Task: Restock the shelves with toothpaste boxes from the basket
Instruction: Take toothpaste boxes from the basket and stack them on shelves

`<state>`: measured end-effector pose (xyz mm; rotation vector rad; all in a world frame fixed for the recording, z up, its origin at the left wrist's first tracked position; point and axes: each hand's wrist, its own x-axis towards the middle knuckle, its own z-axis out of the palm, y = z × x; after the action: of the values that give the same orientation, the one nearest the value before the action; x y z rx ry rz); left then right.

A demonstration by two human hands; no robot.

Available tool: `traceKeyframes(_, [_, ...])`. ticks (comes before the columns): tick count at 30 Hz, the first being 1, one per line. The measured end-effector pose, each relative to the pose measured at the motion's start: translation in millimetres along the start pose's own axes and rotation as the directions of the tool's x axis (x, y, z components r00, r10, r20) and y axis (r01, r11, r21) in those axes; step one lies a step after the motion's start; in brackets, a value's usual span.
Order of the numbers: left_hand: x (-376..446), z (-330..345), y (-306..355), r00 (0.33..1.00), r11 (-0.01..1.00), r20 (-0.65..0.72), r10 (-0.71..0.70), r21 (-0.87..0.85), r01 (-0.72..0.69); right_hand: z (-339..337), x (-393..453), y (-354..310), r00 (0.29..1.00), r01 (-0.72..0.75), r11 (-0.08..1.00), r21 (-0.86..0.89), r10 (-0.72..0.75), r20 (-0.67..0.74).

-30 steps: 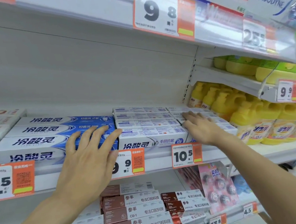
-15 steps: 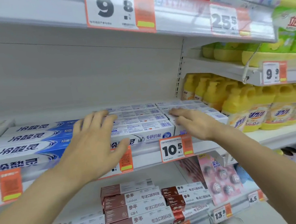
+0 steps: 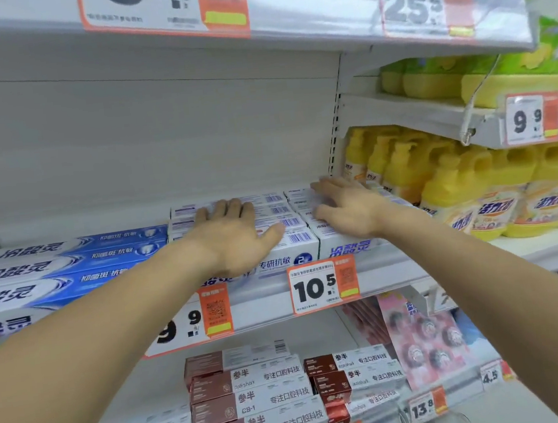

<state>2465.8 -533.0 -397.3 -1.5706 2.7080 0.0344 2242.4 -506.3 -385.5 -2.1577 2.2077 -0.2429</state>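
White toothpaste boxes sit stacked on the shelf, and I rest my left hand and right hand on them, each grip spread flat, probably to square the rows.

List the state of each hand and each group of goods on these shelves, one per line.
Left hand: open, flat on the white toothpaste boxes.
Right hand: open, fingers spread on the right stack.
Blue toothpaste boxes: lying flat, untouched.
Red-brown toothpaste boxes: stacked on the lower shelf.
Yellow bottles: upright in rows.
10.5 price tag: fixed on the shelf edge.
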Motion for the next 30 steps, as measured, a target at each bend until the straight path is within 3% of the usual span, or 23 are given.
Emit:
traceKeyframes(4, [2, 1, 1, 0.999, 1.000, -0.035, -0.002, 0.023, 0.002, 2, 8, -3, 0.990, 0.000, 0.998, -0.064, 0.009, 0.141])
traceKeyframes(12, [-2, -8, 7, 0.997, 0.998, 0.052, -0.057, -0.004, 0.058, 1, 5, -12, 0.984, 0.063, 0.996, -0.071, -0.050, 0.169])
traceKeyframes(23, [-10, -11, 8, 0.997, 0.999, 0.078, 0.016, -0.040, -0.013, 5, 4, -12, 0.986, -0.059, 0.996, -0.068, 0.069, 0.153])
traceKeyframes(30, [-5, -9, 6, 0.996, 0.999, 0.083, 0.020, -0.038, -0.017, 6, 3, -12, 0.986, -0.046, 0.997, -0.070, 0.057, 0.155])
